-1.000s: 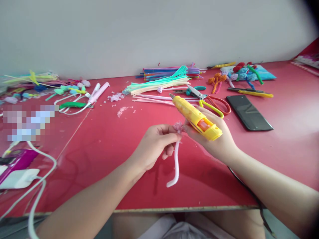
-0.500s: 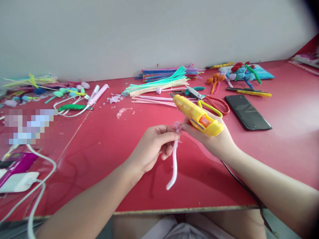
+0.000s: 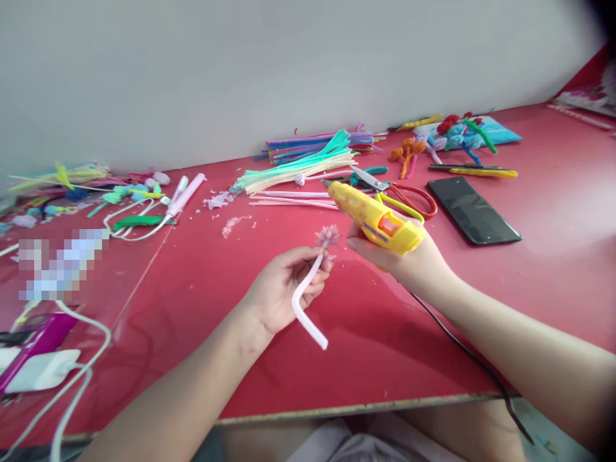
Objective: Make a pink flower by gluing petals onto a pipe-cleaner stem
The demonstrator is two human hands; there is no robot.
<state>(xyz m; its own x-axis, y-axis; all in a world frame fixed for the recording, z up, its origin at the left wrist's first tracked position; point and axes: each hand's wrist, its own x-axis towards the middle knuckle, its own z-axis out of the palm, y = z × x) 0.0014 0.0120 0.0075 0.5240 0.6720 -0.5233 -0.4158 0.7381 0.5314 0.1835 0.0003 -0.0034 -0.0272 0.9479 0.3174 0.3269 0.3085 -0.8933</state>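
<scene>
A pale pink pipe cleaner (image 3: 304, 307) with a bend in its stem is pinched in my left hand (image 3: 283, 282). At its upper end sits a small, spiky pink flower (image 3: 328, 236), just above my fingertips. My right hand (image 3: 409, 260) is wrapped round a yellow glue gun (image 3: 373, 217), whose nozzle points up and to the left. The gun's tip is above and apart from the flower. A black cord runs down from beneath my right wrist.
Behind lie bundled pipe cleaners (image 3: 308, 168) and scissors (image 3: 414, 200). A black phone (image 3: 474, 210) and finished pipe-cleaner pieces (image 3: 462, 136) are at the right. White cables (image 3: 91, 321), a pink tool (image 3: 187, 194) and a purple object (image 3: 41, 350) are at the left.
My left hand has turned and moved slightly left, tilting the stem and flower. My right fingers have come away from the flower, still holding the glue gun. The view has shifted slightly.
</scene>
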